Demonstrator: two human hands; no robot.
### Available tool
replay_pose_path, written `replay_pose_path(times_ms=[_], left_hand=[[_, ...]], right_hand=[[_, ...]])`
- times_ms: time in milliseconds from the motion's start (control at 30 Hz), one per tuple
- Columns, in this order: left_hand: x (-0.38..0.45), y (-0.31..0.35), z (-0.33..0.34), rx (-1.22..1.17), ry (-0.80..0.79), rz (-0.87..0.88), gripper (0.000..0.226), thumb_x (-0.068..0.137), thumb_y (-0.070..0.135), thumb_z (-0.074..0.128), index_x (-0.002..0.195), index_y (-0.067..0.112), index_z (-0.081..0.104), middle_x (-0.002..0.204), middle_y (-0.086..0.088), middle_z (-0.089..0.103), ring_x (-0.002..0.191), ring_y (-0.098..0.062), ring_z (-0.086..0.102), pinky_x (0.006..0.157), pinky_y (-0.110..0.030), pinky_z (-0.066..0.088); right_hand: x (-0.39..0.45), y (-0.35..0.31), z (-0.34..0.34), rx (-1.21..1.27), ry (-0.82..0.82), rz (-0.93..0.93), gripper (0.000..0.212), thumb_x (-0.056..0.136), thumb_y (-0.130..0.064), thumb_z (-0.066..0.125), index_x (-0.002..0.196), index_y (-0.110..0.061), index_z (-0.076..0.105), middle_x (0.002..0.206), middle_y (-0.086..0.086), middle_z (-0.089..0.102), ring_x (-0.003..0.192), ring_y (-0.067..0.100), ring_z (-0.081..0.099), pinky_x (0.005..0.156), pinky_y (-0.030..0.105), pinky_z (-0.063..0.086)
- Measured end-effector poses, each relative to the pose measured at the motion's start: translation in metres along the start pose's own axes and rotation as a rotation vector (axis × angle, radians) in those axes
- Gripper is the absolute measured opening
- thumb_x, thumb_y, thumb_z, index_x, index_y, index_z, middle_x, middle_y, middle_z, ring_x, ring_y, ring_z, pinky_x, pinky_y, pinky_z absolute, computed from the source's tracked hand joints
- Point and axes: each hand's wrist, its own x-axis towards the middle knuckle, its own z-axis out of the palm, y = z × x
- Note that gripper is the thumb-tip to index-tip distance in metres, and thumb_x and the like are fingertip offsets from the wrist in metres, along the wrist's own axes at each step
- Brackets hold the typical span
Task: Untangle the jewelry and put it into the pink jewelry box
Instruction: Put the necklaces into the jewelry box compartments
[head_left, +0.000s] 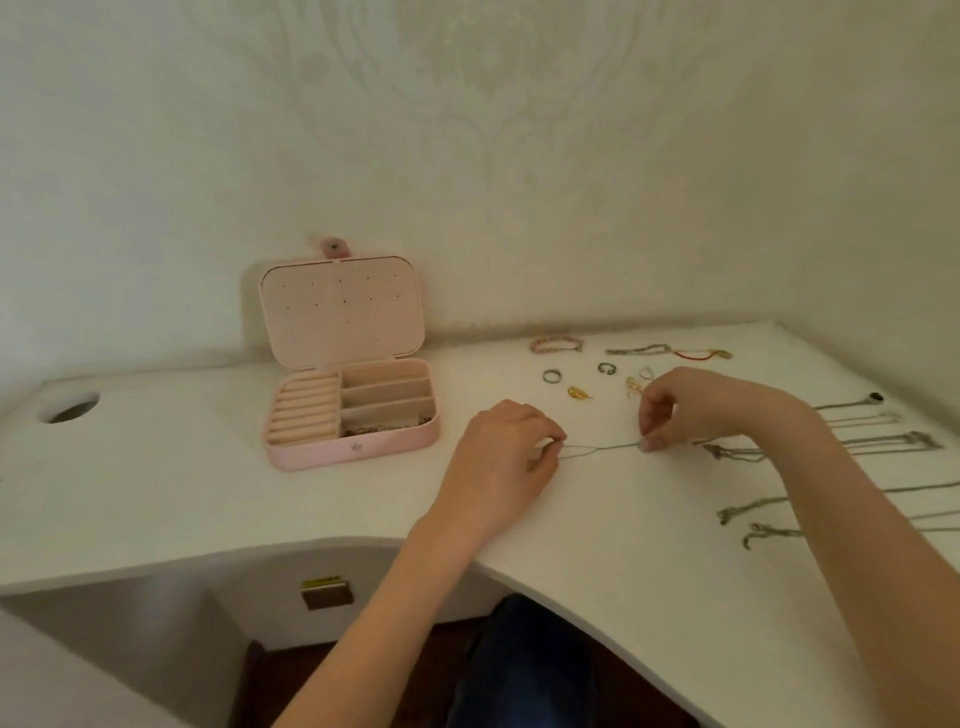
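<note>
Right of the open pink jewelry box, on the white desk, a thin silver chain lies stretched nearly level, its long axis running away from the box. Both forearms reach in from the near edge. The left hand, knuckles up, pinches the chain's box-side end between thumb and fingertips; the right hand, wrist arched, fingers curled down, pinches the far end. Between the two pinches the chain rests on the desk.

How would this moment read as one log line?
left hand: pinches chain | right hand: pinches chain | box: open
</note>
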Motion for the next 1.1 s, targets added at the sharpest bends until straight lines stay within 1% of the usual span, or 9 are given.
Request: replay_pose_path(times_ms=[133,233,333,433,533,633,800,933,1100], left_hand=[[0.001,0.004,-0.001,-0.070,-0.003,-0.129,0.023,0.087,0.019,0.062,0.110,0.020,0.066,0.107,0.005,0.066,0.101,-0.007,0.054,0.092,-0.024,0.040],[0.009,0.017,0.003,-0.315,-0.089,-0.264,0.053,0.087,0.019,0.063,0.135,0.026,0.042,0.124,0.008,0.056,0.111,-0.001,0.051,0.098,-0.018,0.039],[0.018,0.026,0.012,-0.511,-0.179,-0.378,0.061,0.091,0.016,0.058,0.142,0.025,0.025,0.114,0.008,0.058,0.103,-0.001,0.057,0.090,-0.014,0.041],[0.022,0.026,0.012,-0.607,-0.113,-0.429,0.041,0.096,0.012,0.047,0.135,0.016,0.037,0.077,0.006,0.063,0.062,0.000,0.058,0.068,-0.014,0.045],[0.021,0.020,0.000,-0.604,-0.060,-0.444,0.029,0.098,0.010,0.042,0.124,0.015,0.054,0.067,0.004,0.056,0.053,0.002,0.050,0.057,-0.013,0.043],[0.015,0.007,-0.019,-0.590,0.025,-0.412,0.029,0.095,0.002,0.044,0.101,0.021,0.065,0.066,0.008,0.063,0.053,-0.004,0.052,0.060,-0.018,0.045],[0.008,-0.015,-0.066,-0.547,0.151,-0.495,0.017,0.090,0.004,0.057,0.093,0.018,0.066,0.077,0.003,0.072,0.063,-0.007,0.066,0.056,-0.016,0.047],[0.000,-0.041,-0.107,-0.404,0.165,-0.491,0.013,0.083,0.010,0.068,0.082,0.023,0.068,0.073,0.012,0.073,0.069,-0.003,0.068,0.071,-0.016,0.050],[-0.008,-0.056,-0.133,-0.274,0.179,-0.478,0.021,0.079,0.003,0.070,0.077,0.024,0.067,0.069,0.017,0.071,0.067,0.001,0.066,0.068,-0.010,0.047]], right_hand=[[-0.003,-0.004,-0.001,0.052,0.032,-0.060,0.014,0.073,-0.020,0.078,0.070,-0.019,0.065,0.064,-0.008,0.063,0.058,0.007,0.055,0.060,0.022,0.042],[-0.009,-0.018,-0.001,0.284,0.051,-0.181,0.013,0.075,-0.020,0.077,0.075,-0.016,0.065,0.068,-0.002,0.071,0.060,0.005,0.060,0.061,0.021,0.046],[-0.015,-0.032,-0.003,0.535,0.077,-0.294,0.015,0.080,-0.018,0.074,0.083,-0.009,0.062,0.079,0.005,0.074,0.073,0.009,0.068,0.064,0.019,0.051],[-0.019,-0.037,-0.006,0.892,0.143,-0.345,0.013,0.088,-0.012,0.065,0.088,-0.006,0.053,0.091,0.014,0.074,0.085,0.023,0.071,0.070,0.024,0.057],[-0.019,-0.041,-0.006,1.208,0.171,-0.359,0.009,0.094,-0.009,0.055,0.090,-0.010,0.047,0.097,0.019,0.072,0.087,0.030,0.071,0.071,0.027,0.059],[-0.016,-0.052,-0.002,1.440,0.155,-0.357,0.010,0.095,-0.005,0.051,0.088,-0.011,0.047,0.089,0.020,0.070,0.083,0.031,0.072,0.070,0.028,0.059],[-0.010,-0.093,-0.002,1.482,0.143,-0.443,0.011,0.092,-0.005,0.056,0.085,-0.012,0.051,0.076,0.012,0.068,0.071,0.024,0.071,0.064,0.025,0.058],[-0.003,-0.132,-0.010,1.370,0.222,-0.514,0.012,0.090,-0.006,0.061,0.085,-0.014,0.053,0.074,0.008,0.068,0.060,0.017,0.065,0.057,0.023,0.055],[0.003,-0.170,-0.019,1.335,0.286,-0.626,0.011,0.089,-0.001,0.059,0.085,-0.009,0.054,0.074,0.014,0.067,0.058,0.018,0.064,0.063,0.029,0.058]])
